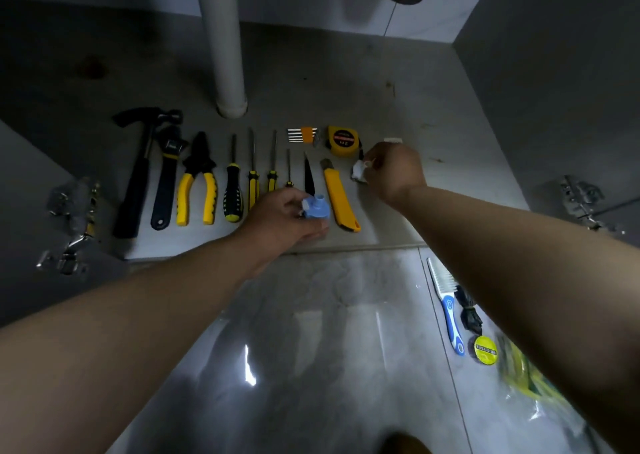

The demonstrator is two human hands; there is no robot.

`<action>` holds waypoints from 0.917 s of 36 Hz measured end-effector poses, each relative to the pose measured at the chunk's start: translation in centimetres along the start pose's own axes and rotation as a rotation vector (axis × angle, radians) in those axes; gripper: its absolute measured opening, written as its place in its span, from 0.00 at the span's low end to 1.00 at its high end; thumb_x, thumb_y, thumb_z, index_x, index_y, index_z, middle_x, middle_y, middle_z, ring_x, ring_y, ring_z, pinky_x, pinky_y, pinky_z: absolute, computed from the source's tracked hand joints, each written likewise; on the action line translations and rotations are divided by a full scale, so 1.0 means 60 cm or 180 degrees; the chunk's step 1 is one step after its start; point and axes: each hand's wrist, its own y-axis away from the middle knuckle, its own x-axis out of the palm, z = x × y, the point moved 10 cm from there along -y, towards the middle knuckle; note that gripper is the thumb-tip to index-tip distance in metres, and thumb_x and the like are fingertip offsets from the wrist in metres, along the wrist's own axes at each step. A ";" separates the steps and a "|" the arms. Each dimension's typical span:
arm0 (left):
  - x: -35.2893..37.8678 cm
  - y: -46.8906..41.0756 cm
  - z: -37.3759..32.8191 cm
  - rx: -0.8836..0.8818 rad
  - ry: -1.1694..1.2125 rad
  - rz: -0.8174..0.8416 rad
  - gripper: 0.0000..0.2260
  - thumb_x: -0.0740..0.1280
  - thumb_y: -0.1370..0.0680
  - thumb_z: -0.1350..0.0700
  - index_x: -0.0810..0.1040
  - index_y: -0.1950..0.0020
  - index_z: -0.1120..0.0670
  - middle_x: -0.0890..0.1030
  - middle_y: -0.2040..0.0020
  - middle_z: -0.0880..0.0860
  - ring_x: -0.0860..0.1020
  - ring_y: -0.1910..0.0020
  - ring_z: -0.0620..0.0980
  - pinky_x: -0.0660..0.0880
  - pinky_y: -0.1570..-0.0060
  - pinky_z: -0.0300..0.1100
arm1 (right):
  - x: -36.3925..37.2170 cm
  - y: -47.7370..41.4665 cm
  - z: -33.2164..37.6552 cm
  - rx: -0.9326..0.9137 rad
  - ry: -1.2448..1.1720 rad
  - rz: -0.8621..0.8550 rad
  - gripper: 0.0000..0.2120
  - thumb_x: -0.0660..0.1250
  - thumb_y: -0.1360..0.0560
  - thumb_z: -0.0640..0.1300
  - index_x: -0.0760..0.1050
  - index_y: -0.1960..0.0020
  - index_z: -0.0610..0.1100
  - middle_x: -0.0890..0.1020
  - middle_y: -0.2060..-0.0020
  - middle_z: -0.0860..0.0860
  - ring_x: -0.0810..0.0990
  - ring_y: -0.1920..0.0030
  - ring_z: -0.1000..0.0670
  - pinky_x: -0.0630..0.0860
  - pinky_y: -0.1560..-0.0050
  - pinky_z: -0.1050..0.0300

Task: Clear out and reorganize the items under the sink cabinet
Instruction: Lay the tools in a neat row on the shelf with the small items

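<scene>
A row of tools lies on the cabinet floor point(311, 82): a black hammer point(135, 179), a wrench point(166, 176), yellow pliers point(197, 183), several screwdrivers point(232, 190), a yellow utility knife point(339, 197), hex keys point(302, 135) and a yellow tape measure point(343, 141). My left hand point(280, 219) holds a small blue plastic fitting point(316, 208) near the front edge, beside the utility knife. My right hand point(393, 171) is closed on a small white crumpled object point(359, 171) to the right of the tape measure.
A white drain pipe point(225, 44) stands at the back middle. Door hinges point(72, 218) point(581, 200) sit on both sides. On the tiled floor at the right lie a blue-handled comb point(448, 301), a yellow-labelled tape roll point(485, 349) and a plastic bag point(530, 384).
</scene>
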 end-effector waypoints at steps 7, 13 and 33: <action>0.025 0.002 -0.025 0.0257 -0.0163 -0.0025 0.15 0.76 0.27 0.67 0.81 0.43 0.57 0.85 0.46 0.60 0.84 0.46 0.58 0.82 0.44 0.54 | -0.031 0.091 0.006 0.0073 -0.1100 -0.0168 0.07 0.65 0.22 0.40 0.81 0.50 0.46 0.84 0.57 0.47 0.83 0.53 0.45 0.76 0.55 0.58; 0.046 -0.002 -0.044 0.0471 -0.0664 -0.0046 0.15 0.79 0.29 0.63 0.83 0.44 0.56 0.87 0.54 0.53 0.85 0.51 0.53 0.83 0.49 0.50 | -0.010 0.165 0.061 -0.0260 -0.1586 0.0770 0.07 0.74 0.24 0.44 0.82 0.48 0.43 0.80 0.63 0.41 0.76 0.63 0.48 0.77 0.59 0.49; 0.111 0.025 -0.031 0.1750 -0.4078 0.0488 0.30 0.67 0.22 0.52 0.62 0.20 0.43 0.59 0.20 0.54 0.59 0.22 0.55 0.61 0.28 0.53 | 0.011 0.123 -0.026 0.0597 -0.0281 -0.0250 0.07 0.65 0.22 0.39 0.81 0.48 0.46 0.82 0.49 0.43 0.81 0.50 0.43 0.79 0.49 0.53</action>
